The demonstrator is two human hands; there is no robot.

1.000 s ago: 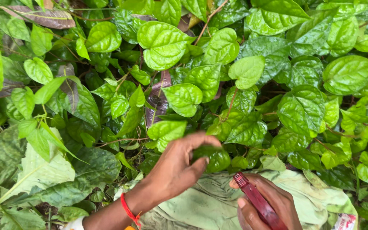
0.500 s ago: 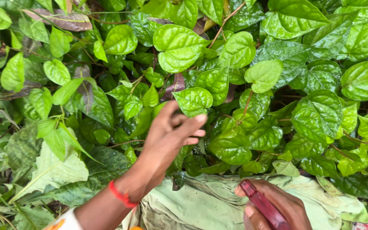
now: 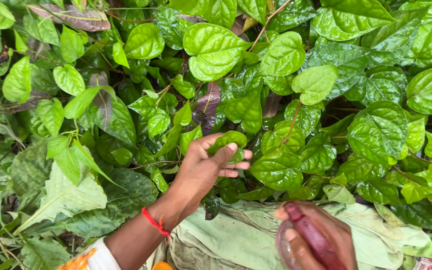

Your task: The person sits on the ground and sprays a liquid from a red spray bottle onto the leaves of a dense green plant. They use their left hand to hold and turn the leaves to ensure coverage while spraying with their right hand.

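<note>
A glossy green leaf (image 3: 227, 140) is pinched between thumb and fingers of the left hand (image 3: 206, 167), low in the vine (image 3: 216, 50). A slim red tool (image 3: 313, 235) is gripped in the right hand (image 3: 321, 240) above a pale green cloth (image 3: 241, 235).

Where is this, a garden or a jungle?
Probably a leaf garden or plantation outdoors. Glossy heart-shaped leaves on climbing vines fill the view, the left hand grips one small leaf, and picked leaves lie piled below.
</note>
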